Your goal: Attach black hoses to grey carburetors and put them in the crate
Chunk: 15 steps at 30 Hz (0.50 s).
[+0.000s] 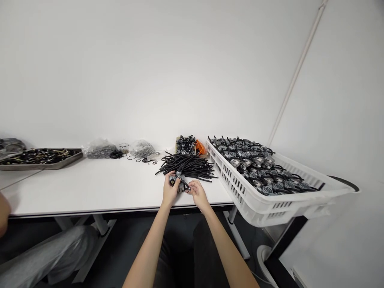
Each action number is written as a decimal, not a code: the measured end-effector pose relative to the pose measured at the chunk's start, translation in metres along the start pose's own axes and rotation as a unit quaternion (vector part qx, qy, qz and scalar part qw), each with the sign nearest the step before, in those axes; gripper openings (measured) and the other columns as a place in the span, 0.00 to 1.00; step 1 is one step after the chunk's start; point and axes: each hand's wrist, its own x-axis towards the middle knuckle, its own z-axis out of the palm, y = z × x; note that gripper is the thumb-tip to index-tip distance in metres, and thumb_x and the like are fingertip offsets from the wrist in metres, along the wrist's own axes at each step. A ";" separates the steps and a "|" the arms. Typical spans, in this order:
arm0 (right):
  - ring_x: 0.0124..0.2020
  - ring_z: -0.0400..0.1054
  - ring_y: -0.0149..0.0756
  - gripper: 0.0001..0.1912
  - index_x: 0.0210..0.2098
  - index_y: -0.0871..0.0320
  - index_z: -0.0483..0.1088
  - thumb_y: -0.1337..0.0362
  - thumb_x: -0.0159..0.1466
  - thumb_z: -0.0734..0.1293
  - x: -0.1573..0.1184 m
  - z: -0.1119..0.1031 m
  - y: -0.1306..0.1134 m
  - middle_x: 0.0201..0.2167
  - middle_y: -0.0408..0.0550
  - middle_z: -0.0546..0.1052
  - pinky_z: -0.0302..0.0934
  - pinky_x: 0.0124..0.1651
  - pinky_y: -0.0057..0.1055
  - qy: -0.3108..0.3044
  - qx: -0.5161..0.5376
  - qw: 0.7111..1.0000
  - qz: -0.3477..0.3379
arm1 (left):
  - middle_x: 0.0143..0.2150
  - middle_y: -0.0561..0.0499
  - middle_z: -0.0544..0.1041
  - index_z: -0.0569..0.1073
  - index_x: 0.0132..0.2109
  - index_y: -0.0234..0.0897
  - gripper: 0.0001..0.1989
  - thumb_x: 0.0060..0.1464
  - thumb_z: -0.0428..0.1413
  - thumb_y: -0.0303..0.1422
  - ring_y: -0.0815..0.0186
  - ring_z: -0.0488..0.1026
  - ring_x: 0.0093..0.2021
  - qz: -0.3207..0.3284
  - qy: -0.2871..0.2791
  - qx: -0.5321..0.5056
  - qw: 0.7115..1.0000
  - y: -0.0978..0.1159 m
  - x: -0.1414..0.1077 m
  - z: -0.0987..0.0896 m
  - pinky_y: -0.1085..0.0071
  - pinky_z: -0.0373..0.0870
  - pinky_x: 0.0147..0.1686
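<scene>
At the table's front edge, my left hand (169,189) is wrapped round a small grey metal carburetor (181,187) with black fittings. My right hand (197,194) is on its right side, with the fingertips pinched at a short black hose (186,185) that sticks out of it. The fingers hide part of the carburetor's body. Right behind my hands lies a loose pile of black rubber hoses (192,165).
To the right, a white plastic crate (240,196) holds many carburetors with hoses. Behind the pile are a bin of small black-and-grey parts (186,145) and an orange container (200,148). Plastic bags (100,149), rings and a metal tray (60,163) stand leftward. Another person's arm (3,214) shows far left.
</scene>
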 end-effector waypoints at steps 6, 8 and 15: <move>0.32 0.73 0.34 0.03 0.32 0.56 0.65 0.65 0.57 0.62 0.002 0.000 0.004 0.37 0.45 0.69 0.67 0.38 0.34 -0.017 -0.002 1.000 0.011 | 0.42 0.49 0.71 0.70 0.48 0.41 0.20 0.49 0.60 0.39 0.62 0.70 0.42 0.009 -0.019 0.022 1.000 -0.011 0.003 -0.001 0.68 0.65 0.44; 0.32 0.73 0.35 0.03 0.32 0.55 0.65 0.66 0.56 0.62 0.002 0.000 0.005 0.34 0.44 0.70 0.66 0.38 0.33 -0.022 -0.004 1.000 0.021 | 0.43 0.49 0.71 0.69 0.49 0.40 0.20 0.49 0.60 0.40 0.62 0.71 0.41 0.004 -0.023 0.019 1.000 -0.013 0.003 -0.002 0.67 0.65 0.44; 0.32 0.72 0.35 0.08 0.33 0.55 0.65 0.69 0.53 0.60 0.003 -0.002 0.008 0.28 0.42 0.73 0.64 0.39 0.33 -0.013 -0.037 0.998 0.052 | 0.43 0.49 0.70 0.69 0.48 0.41 0.19 0.50 0.59 0.41 0.63 0.70 0.40 -0.007 -0.026 0.017 0.999 -0.010 0.002 -0.002 0.66 0.65 0.43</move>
